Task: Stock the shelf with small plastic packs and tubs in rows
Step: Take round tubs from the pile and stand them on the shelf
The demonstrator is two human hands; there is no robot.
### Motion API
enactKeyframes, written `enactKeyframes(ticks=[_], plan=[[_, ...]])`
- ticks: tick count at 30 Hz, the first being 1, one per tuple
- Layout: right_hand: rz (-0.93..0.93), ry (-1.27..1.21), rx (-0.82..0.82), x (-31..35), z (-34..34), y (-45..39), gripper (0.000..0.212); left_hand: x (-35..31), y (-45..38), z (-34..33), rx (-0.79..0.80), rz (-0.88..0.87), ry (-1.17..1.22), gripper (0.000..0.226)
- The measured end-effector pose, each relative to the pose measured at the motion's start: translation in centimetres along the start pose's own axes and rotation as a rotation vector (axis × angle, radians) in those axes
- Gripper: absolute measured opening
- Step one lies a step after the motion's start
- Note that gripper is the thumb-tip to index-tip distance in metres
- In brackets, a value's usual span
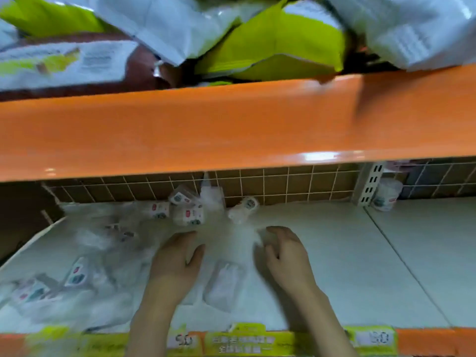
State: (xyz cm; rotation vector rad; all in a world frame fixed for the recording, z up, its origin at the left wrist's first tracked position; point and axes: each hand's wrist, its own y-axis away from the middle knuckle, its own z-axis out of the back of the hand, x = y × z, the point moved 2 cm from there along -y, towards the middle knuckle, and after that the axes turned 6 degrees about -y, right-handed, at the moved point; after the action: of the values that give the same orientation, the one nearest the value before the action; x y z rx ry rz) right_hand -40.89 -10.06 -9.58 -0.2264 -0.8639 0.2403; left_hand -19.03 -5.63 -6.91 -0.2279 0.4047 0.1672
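While both hands reach into the white shelf (334, 266), a clear plastic pack (240, 239) is pinched between the curled right hand (286, 253) and the flatter left hand (177, 258); scattered packs (188, 215) behind await rowing, apparently next.

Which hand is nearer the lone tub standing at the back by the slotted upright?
Right. The right hand lies on the shelf forward and left of the tub; the left hand is farther left still.
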Motion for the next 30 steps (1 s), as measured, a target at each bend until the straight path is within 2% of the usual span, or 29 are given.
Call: enactKeyframes(ticks=[4,8,11,18,23,27,30], plan=[[-0.002,-0.002,0.021,4.3,-4.2,0.4,0.048,4.8,-1.0,3.1,-0.056,0.013,0.048,0.029],[-0.007,0.033,0.023,6.3,-6.3,0.2,0.039,7.9,-2.1,4.3,-0.11,-0.054,0.01,0.028],[-0.012,0.058,0.013,6.9,-7.1,-0.2,0.039,9.2,-2.3,3.9,-0.097,-0.079,0.043,0.036],[0.038,0.144,0.042,8.0,-8.1,-2.0,0.04,10.6,-2.7,4.0,-0.146,-0.129,0.057,0.034],[0.047,0.132,0.074,8.9,-9.6,-5.9,0.04,11.8,-3.0,5.4,-0.224,-0.107,0.089,0.049],[0.035,0.162,0.108,8.7,-11.2,-10.3,0.054,13.2,-3.4,5.8,-0.229,-0.061,0.084,0.03],[0.05,0.335,0.167,8.4,-11.8,-12.6,0.06,14.0,-3.4,6.5,-0.243,-0.051,0.053,0.025]])
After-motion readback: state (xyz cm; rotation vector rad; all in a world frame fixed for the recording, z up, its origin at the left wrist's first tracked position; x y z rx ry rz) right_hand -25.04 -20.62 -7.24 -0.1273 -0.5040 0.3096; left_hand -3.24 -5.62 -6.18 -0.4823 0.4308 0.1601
